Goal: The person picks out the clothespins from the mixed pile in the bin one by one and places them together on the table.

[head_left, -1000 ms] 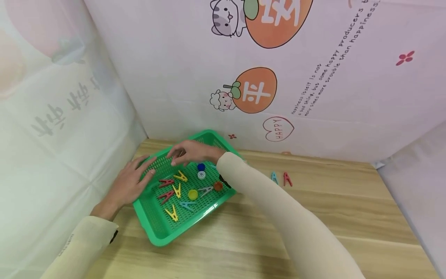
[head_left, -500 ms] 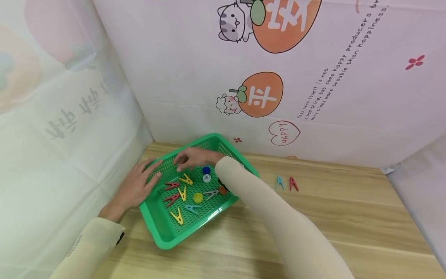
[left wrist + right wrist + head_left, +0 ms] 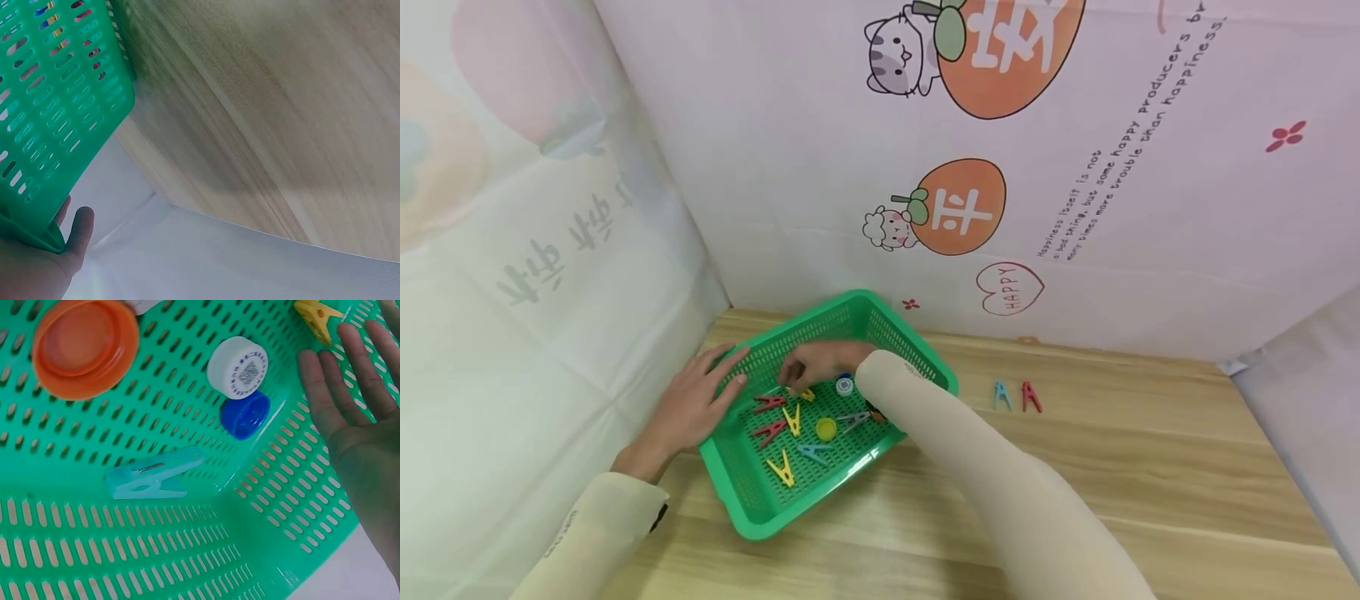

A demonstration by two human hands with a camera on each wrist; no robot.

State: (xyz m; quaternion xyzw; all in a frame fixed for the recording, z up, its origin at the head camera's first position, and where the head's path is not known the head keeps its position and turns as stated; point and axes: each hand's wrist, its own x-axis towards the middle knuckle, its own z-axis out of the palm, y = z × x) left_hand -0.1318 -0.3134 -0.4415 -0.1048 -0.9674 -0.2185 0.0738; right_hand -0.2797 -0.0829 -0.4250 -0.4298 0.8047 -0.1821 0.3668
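1. One wood-grain counter (image 3: 1120,475) under everything. Looks smooth to me, so anything light could get pushed sideways.
2. Green plastic basket (image 3: 751,527) on it, long axis running lower left to upper right in the head view. If the right sleeve (image 3: 981,450) catches the rim, I'd guess the whole thing skids or twists.
3. Left hand (image 3: 696,400): straight-ish fingers resting over the basket's left corner. A light touch like that might not stop a twist.
4. Right hand (image 3: 820,362): down inside the basket, fingers loosely bent right by a yellow clothespin (image 3: 807,394). Can't tell if thumb and index actually pinch it.
5. That yellow clothespin sits low in the basket, partly under the hand. Seems to slant, narrow end lower right, spread legs toward upper left, but it's half hidden. Catch just one leg and it could pivot and slip. A red clothespin (image 3: 769,403) lies just left of it, so a wide grab could snag both.
6. White bottle cap (image 3: 240,369) and blue bottle cap (image 3: 245,415) look like they're touching; a dragging wrist could scatter them.
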